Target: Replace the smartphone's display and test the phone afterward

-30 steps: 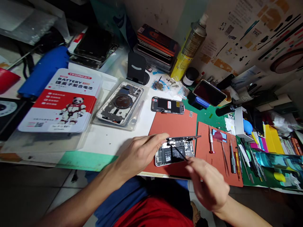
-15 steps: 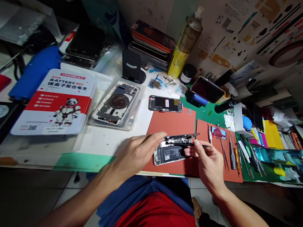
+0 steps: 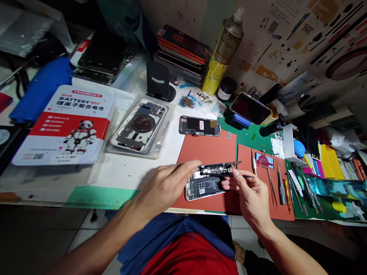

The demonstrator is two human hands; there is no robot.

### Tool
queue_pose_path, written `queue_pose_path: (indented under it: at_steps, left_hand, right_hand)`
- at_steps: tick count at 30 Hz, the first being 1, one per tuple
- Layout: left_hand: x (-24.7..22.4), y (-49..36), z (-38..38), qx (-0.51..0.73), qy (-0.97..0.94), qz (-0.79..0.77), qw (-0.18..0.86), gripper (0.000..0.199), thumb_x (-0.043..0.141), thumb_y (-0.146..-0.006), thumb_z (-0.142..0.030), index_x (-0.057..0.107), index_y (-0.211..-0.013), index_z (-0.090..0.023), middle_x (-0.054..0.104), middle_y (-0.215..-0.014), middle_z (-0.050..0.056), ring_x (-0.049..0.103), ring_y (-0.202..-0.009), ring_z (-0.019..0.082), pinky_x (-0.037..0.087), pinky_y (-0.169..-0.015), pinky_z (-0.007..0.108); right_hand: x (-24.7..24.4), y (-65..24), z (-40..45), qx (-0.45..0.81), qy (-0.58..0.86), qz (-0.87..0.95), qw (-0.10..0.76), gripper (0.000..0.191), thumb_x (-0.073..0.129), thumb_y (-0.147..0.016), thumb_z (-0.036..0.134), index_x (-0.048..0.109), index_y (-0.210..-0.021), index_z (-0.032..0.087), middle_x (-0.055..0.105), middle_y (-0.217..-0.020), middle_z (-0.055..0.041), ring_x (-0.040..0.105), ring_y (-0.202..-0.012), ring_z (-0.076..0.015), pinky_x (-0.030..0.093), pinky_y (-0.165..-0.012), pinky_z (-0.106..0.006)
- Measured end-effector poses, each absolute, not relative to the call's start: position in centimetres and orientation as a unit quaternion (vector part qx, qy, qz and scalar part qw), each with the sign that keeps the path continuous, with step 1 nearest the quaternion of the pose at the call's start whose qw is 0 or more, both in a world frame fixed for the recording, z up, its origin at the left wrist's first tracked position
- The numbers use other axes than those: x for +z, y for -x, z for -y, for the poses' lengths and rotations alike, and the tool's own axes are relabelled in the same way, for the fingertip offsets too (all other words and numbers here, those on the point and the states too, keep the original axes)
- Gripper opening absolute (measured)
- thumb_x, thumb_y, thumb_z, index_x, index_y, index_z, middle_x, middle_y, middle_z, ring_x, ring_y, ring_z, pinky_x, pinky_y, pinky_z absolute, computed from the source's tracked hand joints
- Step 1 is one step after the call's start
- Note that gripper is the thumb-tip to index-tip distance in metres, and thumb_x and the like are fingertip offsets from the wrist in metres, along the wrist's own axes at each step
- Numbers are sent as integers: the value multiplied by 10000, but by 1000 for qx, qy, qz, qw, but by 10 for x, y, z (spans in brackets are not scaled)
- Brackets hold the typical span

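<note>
An opened phone (image 3: 210, 187) lies on a red-brown mat, its black battery and inner parts showing. Along its far side a thin dark panel (image 3: 213, 165) stands tilted up, seen nearly edge-on. My left hand (image 3: 169, 181) is closed on the left end of that panel, fingertips at the phone's upper left corner. In my right hand (image 3: 249, 191) I pinch slim black tweezers (image 3: 213, 175), which lie across the phone's inside between battery and panel. Their tips are over small parts there; whether they grip one I cannot tell. My right fingers cover the phone's right end.
Behind the mat (image 3: 197, 147) rests a screen assembly (image 3: 200, 126). A bare phone housing (image 3: 140, 124) and a battery pack box (image 3: 63, 126) are on the left. Screwdrivers (image 3: 281, 187) and other tools lie right. A spray can (image 3: 222, 53) stands at the back.
The black tweezers and my right hand have shifted very slightly left. My left hand keeps its hold, and the whole view has moved a little.
</note>
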State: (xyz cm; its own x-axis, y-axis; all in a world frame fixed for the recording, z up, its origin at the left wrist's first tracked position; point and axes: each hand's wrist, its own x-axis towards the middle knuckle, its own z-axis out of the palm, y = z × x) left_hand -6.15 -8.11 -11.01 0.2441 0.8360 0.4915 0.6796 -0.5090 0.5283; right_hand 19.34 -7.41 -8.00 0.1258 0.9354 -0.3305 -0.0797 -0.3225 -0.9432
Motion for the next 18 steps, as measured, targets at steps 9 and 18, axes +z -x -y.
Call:
queue_pose_path:
  at_steps: [9, 18]
  left_hand:
    - [-111, 62, 82, 374, -781, -488, 110, 263, 473, -1121, -223, 581, -1360, -246, 813, -1083, 4, 800, -833, 179, 610, -691, 289]
    - [-107, 61, 80, 378, -779, -487, 117, 235, 463, -1127, -228, 587, -1325, -253, 814, -1037, -2, 797, -787, 170, 607, -667, 278]
  right_hand:
    - [-75, -187, 77, 556, 624, 292, 465, 428, 969, -733, 462, 803, -934, 122, 833, -829, -123, 829, -690, -263, 725, -700, -363]
    - [-73, -188, 86, 527, 605, 373, 466, 333, 905, -831, 437, 788, -970, 158, 839, -864, -97, 842, -766, -287, 733, -742, -400]
